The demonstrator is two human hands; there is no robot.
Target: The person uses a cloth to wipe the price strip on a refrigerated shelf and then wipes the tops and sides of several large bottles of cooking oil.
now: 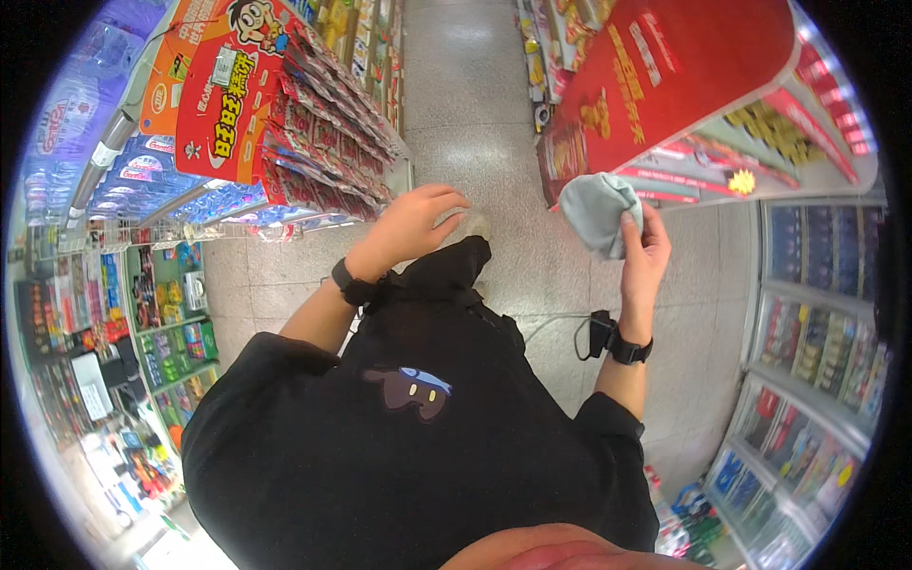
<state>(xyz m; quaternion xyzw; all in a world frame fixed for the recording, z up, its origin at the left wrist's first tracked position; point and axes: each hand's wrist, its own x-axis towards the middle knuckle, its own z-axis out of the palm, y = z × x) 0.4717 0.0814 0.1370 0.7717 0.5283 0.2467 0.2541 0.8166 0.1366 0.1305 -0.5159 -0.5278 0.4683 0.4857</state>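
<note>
My right hand point(645, 246) pinches a folded grey-green cloth point(602, 214) between thumb and fingers, beside the lower edge of a red display shelf point(662, 92). In front of my body, my left hand point(424, 221) holds nothing, with its fingers slightly bent and apart from the thumb. It is close to the hanging strips of red snack packets point(328, 135) on the left rack. Both wrists carry black bands, and a small black device with a cord hangs by the right one.
Bottled drinks point(135, 167) fill the left rack, above a wire edge. Stocked shelves point(171, 313) stand at lower left. Glass-fronted cabinets point(812, 342) with goods line the right side. A tiled aisle floor point(470, 92) runs ahead between shelves.
</note>
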